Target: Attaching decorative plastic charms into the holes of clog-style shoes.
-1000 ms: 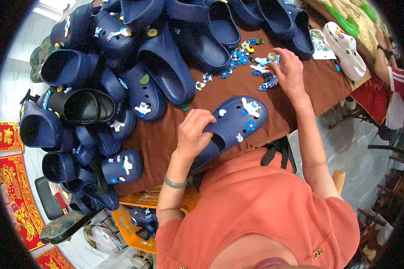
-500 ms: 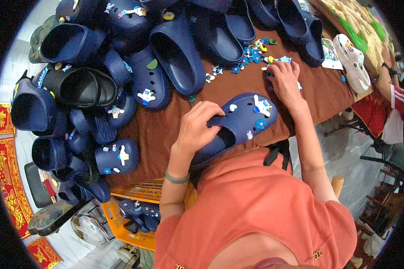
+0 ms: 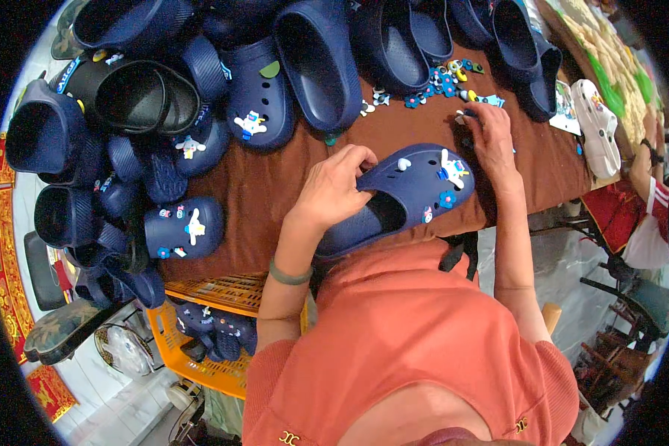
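Your left hand (image 3: pixel 334 187) is clenched on the rim of a navy clog (image 3: pixel 398 197), fingers curled over the edge of its opening and pinning it to the brown tabletop (image 3: pixel 275 186) close to your body. The clog lies toe pointing away to the right, and its upper already carries several charms: a white figure (image 3: pixel 450 166), a small white piece (image 3: pixel 403 163) and a blue flower (image 3: pixel 446 198).

Your right hand (image 3: pixel 490 141) rests just past the toe of that clog, fingers bent down onto the cloth; whether they pinch a charm cannot be told. Just beyond its fingertips lies a scatter of loose charms (image 3: pixel 442 80) in blue, yellow and white.

Left of your left hand sits a smaller decorated navy clog (image 3: pixel 182 227), with a heap of plain navy clogs (image 3: pixel 126 97) beyond it. Below that hand an orange crate (image 3: pixel 201 357) holds more pairs. Far right of your right hand lies a white clog (image 3: pixel 598 126).
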